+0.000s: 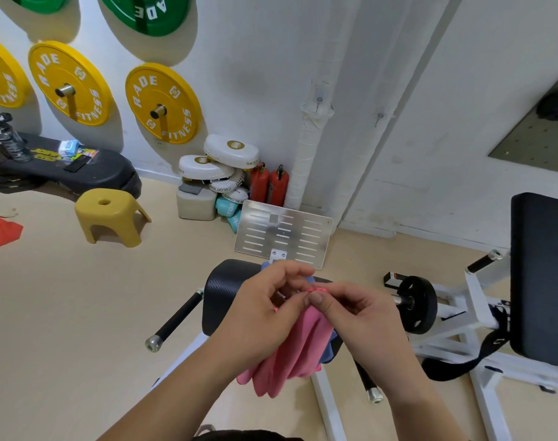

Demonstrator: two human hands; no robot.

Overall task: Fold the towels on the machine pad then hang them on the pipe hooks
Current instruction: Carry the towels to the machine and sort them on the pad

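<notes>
A pink towel (295,351) hangs bunched from both my hands above the black machine pad (223,291). My left hand (264,310) grips its upper part from the left. My right hand (357,316) pinches the towel's top edge between thumb and fingers. A blue towel (330,348) lies on the pad behind the pink one, mostly hidden. On the white wrapped pipe (306,154) against the wall sits one small hook (319,101); a second hook (379,117) is on the wall strip to its right.
A slotted metal plate (284,233) stands beyond the pad. Two red fire extinguishers (269,184) and white boxing pads (217,167) sit by the pipe's base. A yellow stool (108,216) is at the left, a white machine frame with a black plate (417,303) at the right.
</notes>
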